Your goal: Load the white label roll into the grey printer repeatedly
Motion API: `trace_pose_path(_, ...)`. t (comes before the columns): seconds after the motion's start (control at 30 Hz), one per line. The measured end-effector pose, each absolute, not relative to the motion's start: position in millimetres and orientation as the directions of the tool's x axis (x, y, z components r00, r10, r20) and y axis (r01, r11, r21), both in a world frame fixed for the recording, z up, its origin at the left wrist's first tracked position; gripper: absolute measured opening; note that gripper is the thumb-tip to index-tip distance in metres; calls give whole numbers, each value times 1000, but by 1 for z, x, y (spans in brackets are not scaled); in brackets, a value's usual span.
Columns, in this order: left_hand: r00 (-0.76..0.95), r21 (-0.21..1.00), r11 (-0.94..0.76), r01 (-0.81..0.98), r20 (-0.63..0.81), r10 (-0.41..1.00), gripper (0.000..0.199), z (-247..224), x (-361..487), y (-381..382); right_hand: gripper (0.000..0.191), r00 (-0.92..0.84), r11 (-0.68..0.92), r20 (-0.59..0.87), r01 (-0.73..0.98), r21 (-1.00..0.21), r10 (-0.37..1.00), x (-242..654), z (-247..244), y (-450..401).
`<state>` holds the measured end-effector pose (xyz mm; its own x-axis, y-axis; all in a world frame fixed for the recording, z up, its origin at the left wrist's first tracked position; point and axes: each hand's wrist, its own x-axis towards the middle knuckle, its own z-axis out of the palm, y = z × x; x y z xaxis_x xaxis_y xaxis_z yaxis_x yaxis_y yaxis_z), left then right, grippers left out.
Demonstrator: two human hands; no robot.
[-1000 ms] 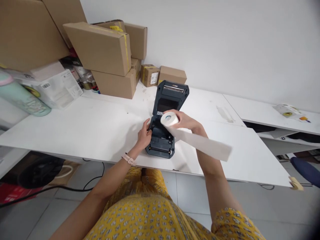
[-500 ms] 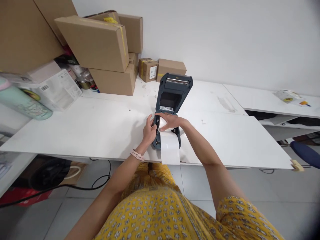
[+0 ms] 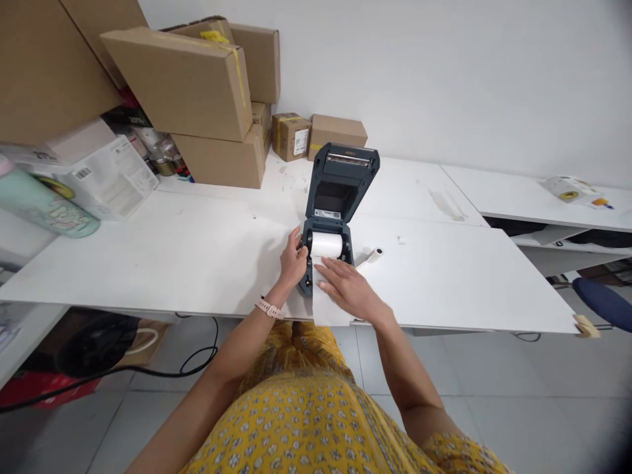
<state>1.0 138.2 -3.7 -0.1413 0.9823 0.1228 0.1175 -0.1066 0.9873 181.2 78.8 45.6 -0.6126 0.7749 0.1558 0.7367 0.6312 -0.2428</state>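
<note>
A dark label printer (image 3: pixel 342 187) stands on the white table with its lid raised. Inside it lies a white label roll (image 3: pixel 326 245), whose paper strip (image 3: pixel 328 313) runs out over the table's front edge. My left hand (image 3: pixel 293 262) grips the printer's left side, thumb at the inner rim. My right hand (image 3: pixel 348 286) lies flat on the strip just in front of the roll, fingers stretched out, hiding part of the printer's front. To the right of the printer is a thin white roll (image 3: pixel 371 258), lying on the table.
Cardboard boxes (image 3: pixel 178 85) are stacked at the back left, with two smaller boxes (image 3: pixel 338 135) behind the printer. A mint green bottle (image 3: pixel 54 201) and a white carton (image 3: pixel 113 171) stand at the far left. A clear-wrapped packet (image 3: pixel 573 191) lies far right.
My right hand has moved off the label roll, toward me, and now lies on the paper strip. The roll and the thin white roll have come into fuller view. My left hand stays put.
</note>
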Motion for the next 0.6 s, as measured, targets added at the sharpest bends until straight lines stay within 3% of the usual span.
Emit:
trace_pose_path(0.13,-143,987,-110,113,126,982,58,-6,1,139,54,-543,579,218,797,-171,811,167,27,53)
trace_pose_path(0.4,-97,986,-141,94,150,984,49,-15,1,146,55,-512,554,243,818,-154,824,160,22,50)
trace_pose_path(0.5,-83,990,-107,88,114,990,50,-10,1,138,55,-503,550,244,811,-197,829,159,21,49)
trace_pose_path(0.6,-52,995,-37,92,42,998,61,-6,2,117,53,-503,566,261,755,-331,824,166,26,48)
